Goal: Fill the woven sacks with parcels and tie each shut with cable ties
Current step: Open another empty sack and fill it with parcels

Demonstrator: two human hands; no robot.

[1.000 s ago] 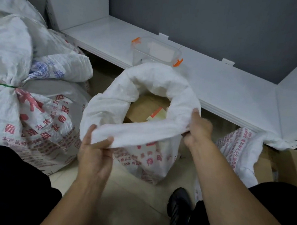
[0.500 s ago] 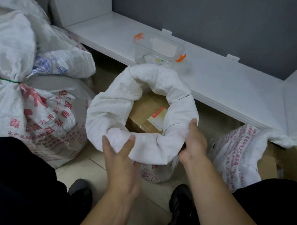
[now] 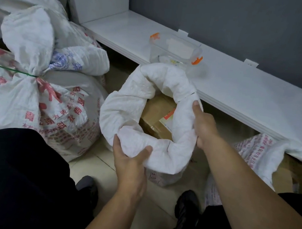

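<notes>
An open white woven sack (image 3: 126,108) stands on the floor in front of me, its mouth rolled down into a thick rim. Brown cardboard parcels (image 3: 157,113) with a label lie inside it. My left hand (image 3: 132,161) grips the near part of the rolled rim, thumb on top. My right hand (image 3: 203,127) grips the rim's right side. A full sack (image 3: 57,112) with red print lies to the left, its neck tied by a green cable tie (image 3: 11,69).
A clear plastic box (image 3: 175,51) with orange clips sits on the low white shelf (image 3: 241,94) behind the sack. Another printed sack (image 3: 258,153) lies at the right beside cardboard boxes (image 3: 287,175). My knees and black shoes (image 3: 187,205) are at the bottom.
My left hand shifted right along the near rim and took a new grip. The sack's mouth went from a flattened oval to a rounder, tighter ring. My right hand stayed on the right side.
</notes>
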